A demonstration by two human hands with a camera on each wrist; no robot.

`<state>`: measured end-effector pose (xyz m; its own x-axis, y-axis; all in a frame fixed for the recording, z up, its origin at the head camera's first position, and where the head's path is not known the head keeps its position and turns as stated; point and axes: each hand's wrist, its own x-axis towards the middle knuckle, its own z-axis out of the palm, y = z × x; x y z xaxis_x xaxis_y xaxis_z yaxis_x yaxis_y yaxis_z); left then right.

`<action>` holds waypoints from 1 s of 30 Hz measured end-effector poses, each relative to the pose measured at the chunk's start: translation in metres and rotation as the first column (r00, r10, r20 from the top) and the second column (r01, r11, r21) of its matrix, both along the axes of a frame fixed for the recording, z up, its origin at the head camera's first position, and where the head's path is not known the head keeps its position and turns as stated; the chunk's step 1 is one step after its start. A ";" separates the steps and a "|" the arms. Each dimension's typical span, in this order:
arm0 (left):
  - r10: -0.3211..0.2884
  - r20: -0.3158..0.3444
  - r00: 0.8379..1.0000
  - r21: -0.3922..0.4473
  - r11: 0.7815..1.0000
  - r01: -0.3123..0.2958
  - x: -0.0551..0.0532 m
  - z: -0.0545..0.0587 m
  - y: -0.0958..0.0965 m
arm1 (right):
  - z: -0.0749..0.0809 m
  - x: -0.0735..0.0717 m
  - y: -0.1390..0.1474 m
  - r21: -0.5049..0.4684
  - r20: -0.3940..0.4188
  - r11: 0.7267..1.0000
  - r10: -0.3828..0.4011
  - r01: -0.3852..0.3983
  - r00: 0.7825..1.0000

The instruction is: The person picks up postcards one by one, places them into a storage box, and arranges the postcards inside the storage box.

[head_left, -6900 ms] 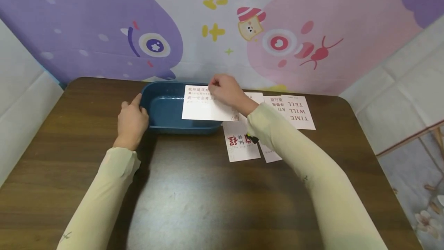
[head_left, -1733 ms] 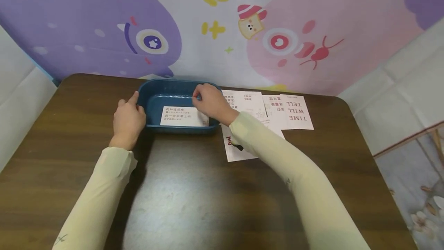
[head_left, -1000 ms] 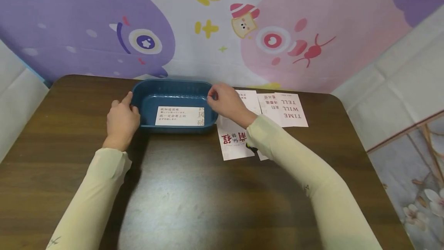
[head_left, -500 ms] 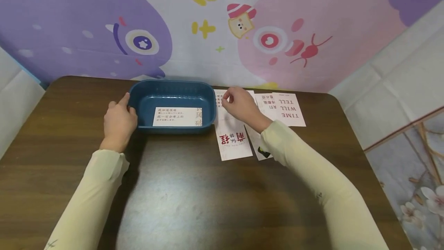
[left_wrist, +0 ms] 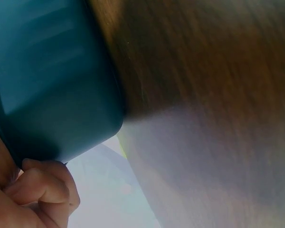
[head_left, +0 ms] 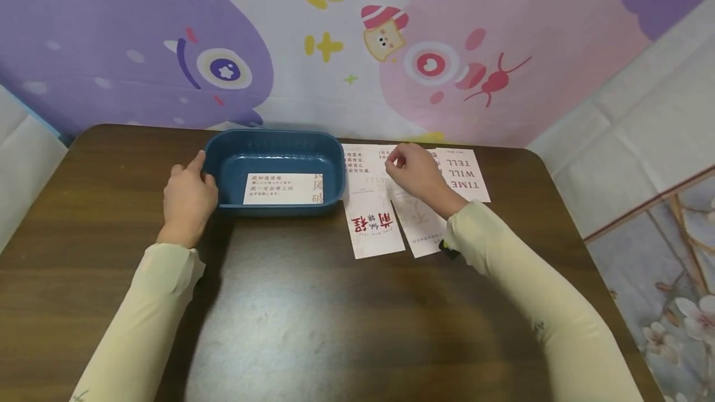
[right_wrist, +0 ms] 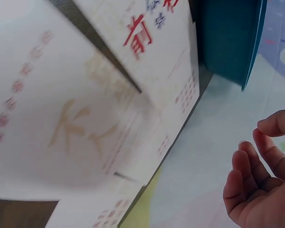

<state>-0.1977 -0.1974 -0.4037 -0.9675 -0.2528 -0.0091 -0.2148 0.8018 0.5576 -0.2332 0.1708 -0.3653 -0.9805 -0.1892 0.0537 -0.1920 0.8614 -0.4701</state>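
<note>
While my left hand [head_left: 190, 198] gripped the blue tray [head_left: 268, 165] by its left end, my right hand [head_left: 418, 174] hovered by the far end of the pale-lettered card [head_left: 420, 228], thumb and index about touching, other fingers loosely bent, nothing pinched. That card lay right of the tray, long axis roughly front-to-back, so my right was way closer.

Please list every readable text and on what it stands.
"TIME WILL TELL" (upside down): rightmost card.
"我知道很难", "我一定会考上的": card inside the blue tray.
"风" (tan): same card.
"前程似锦" (red): front-row card nearest the tray.
Too small, partial or blurred: other print on the cards; yellow backdrop characters.
</note>
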 end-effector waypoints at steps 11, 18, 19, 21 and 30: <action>0.004 0.020 1.000 0.005 1.000 -0.005 0.002 0.000 -0.001 | -0.011 0.003 0.029 -0.012 0.008 0.995 -0.101 0.101 0.995; -0.004 0.023 1.000 0.010 1.000 0.004 -0.002 0.000 0.001 | -0.020 0.012 0.052 -0.025 0.021 0.981 -0.193 0.193 0.981; -0.004 0.024 1.000 0.009 1.000 0.004 -0.002 0.000 0.002 | -0.022 0.013 0.055 -0.025 0.024 0.980 -0.198 0.199 0.980; -0.004 0.019 1.000 0.005 1.000 0.004 -0.002 0.000 0.001 | -0.026 0.015 0.061 -0.037 0.033 0.977 -0.208 0.209 0.978; 0.000 0.014 1.000 -0.001 1.000 0.000 0.000 -0.001 -0.001 | -0.039 0.020 0.079 -0.046 0.026 0.969 -0.241 0.242 0.970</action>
<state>-0.1981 -0.1982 -0.4042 -0.9672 -0.2530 -0.0229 -0.2229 0.8023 0.5537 -0.2135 0.2501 -0.4039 -0.9978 0.0557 0.0369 0.0289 0.8575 -0.5137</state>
